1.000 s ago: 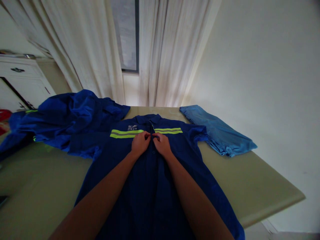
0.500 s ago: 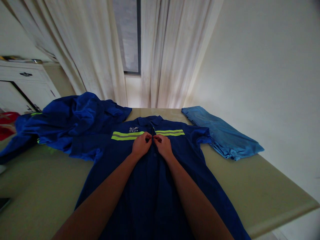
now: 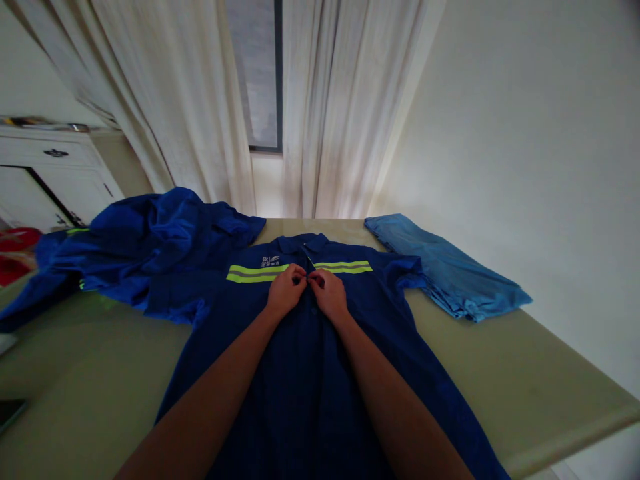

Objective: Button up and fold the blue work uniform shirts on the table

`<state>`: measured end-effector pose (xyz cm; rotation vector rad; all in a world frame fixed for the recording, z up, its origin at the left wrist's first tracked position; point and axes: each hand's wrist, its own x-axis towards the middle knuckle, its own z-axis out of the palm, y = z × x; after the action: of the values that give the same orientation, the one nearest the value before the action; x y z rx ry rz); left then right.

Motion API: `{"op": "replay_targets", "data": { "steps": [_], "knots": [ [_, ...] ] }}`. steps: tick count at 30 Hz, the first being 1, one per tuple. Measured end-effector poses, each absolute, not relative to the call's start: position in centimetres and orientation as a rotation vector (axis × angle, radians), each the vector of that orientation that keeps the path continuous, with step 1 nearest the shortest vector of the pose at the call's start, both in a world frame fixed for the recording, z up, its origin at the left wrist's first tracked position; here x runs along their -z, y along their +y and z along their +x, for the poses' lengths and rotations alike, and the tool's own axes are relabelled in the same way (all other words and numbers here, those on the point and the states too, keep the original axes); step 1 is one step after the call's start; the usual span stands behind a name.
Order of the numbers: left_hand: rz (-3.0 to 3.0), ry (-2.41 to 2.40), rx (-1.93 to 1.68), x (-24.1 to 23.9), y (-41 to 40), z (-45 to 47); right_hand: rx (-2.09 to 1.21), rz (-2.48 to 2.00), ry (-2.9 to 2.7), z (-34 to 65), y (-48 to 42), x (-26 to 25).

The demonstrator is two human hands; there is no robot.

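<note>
A dark blue short-sleeved work shirt (image 3: 295, 373) lies flat, front up, its collar at the far end. Yellow-green reflective bands cross its chest, and a white logo sits above the left one. My left hand (image 3: 287, 289) and my right hand (image 3: 328, 291) meet at the front opening, level with the bands. Both pinch the edges of the shirt front with thumb and fingertips. Whatever small fastening may be between the fingertips is hidden. Above the hands the opening is parted near the collar; below, the front edges lie together.
A crumpled heap of blue work clothes (image 3: 165, 233) lies at the left, against the shirt's sleeve. Folded lighter blue cloth (image 3: 445, 267) rests at the right by the wall. The table (image 3: 520, 373) has its edge at right. A dark flat object (image 3: 11, 412) is at far left.
The hands stay pinched at the same place on the shirt front, with only a very slight shift of the fingers. The whole view has drifted slightly.
</note>
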<state>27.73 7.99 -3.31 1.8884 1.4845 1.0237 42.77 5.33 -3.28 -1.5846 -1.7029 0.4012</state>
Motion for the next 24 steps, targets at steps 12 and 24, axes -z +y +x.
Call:
{"op": "replay_targets", "data": {
  "steps": [12,24],
  "knots": [
    [1.817,1.474,-1.051,3.3,8.3,27.7,-0.385,-1.494,-1.674,43.0,5.4,3.5],
    [1.748,1.415,-1.076,4.6,9.5,27.6,-0.463,-1.504,-1.646,43.3,5.7,4.1]
  ]
}}
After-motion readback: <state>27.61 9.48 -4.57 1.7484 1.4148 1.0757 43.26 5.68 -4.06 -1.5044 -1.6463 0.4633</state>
